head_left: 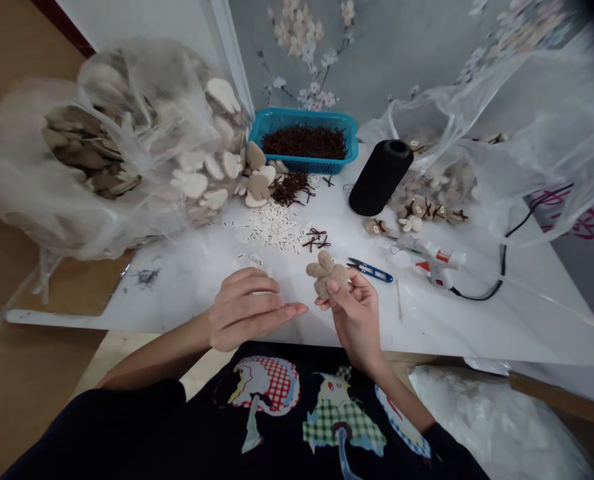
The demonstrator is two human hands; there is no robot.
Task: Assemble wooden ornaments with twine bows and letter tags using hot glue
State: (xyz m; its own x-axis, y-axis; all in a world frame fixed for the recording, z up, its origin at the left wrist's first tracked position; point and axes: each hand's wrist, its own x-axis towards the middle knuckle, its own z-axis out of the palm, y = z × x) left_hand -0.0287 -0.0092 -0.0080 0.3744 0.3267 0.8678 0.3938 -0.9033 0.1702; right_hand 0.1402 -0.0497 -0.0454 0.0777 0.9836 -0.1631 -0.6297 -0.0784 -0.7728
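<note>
Between thumb and fingers, my right hand (355,310) holds a small beige felt piece (325,273) with rounded lobes, above the table's front part. To its left, my left hand (251,308) hovers with its fingers stretched toward the felt piece, not touching it. Nothing shows in that hand. Beyond the hands lie a heap of small white tags (277,227) and a few dark brown bows (317,239). Blue thread snips (371,270) rest just beyond my right hand.
A blue basket (351,152) of brown bows stands at the back, beside a black cylinder (381,177). Clear bags of felt pieces (177,147) fill the left. A white glue gun (439,263) with a black cord and finished pieces (434,211) are at right.
</note>
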